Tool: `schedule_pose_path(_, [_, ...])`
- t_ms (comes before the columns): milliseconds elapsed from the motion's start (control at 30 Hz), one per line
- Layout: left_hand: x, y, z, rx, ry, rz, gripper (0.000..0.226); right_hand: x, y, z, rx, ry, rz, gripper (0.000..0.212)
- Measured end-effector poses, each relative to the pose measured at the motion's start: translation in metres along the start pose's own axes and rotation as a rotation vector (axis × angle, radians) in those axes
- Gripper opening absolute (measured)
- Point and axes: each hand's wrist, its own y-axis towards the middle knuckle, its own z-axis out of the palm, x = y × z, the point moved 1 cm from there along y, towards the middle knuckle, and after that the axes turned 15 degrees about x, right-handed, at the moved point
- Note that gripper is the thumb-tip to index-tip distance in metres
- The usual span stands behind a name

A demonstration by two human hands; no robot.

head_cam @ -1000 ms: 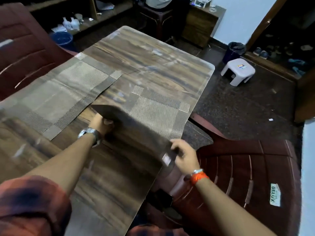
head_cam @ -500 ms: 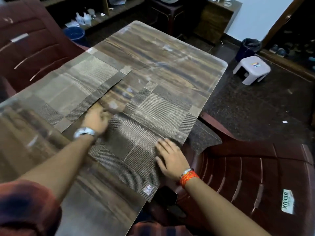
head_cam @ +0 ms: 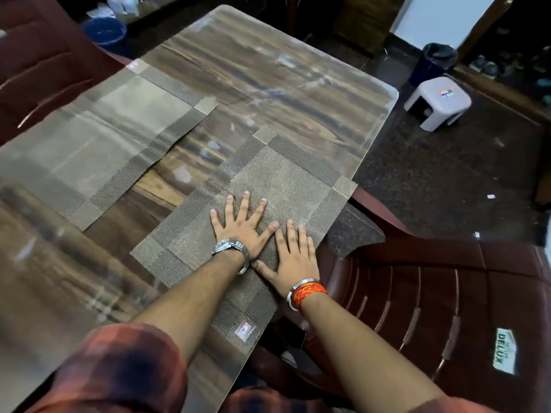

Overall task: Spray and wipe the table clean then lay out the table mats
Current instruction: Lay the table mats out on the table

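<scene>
A woven brown-and-beige table mat [head_cam: 280, 177] lies flat along the right edge of the wood-grain table [head_cam: 268, 84], a small label at its near corner. My left hand [head_cam: 243, 226], fingers spread and straight, presses flat on the mat's middle. My right hand [head_cam: 293, 251] lies flat beside it, palm down on the mat near the table edge. A second mat [head_cam: 98, 138] lies on the left part of the table, its edge apart from the first mat.
A dark red plastic chair [head_cam: 432, 308] stands against the table's right edge, another [head_cam: 38, 58] at the far left. A white stool [head_cam: 436, 102] and a dark bin [head_cam: 432, 64] stand on the floor beyond. A blue bucket [head_cam: 105, 34] sits behind the table.
The mat was held raised by both hands, then laid down. Both hands have moved together onto its middle and now press it flat.
</scene>
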Motion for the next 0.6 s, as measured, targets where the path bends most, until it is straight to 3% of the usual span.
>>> schedule_pose_path(367, [-0.008,0.015,-0.010,-0.016,-0.049,0.003,0.067,-0.015,0.018,-0.018,0.037,-0.011,0.032,0.109])
schedule_pose_path(600, [0.003,0.014,-0.014,0.001,-0.030,0.020,0.080,-0.021,0.022,-0.025,0.052,0.014,0.025,0.116])
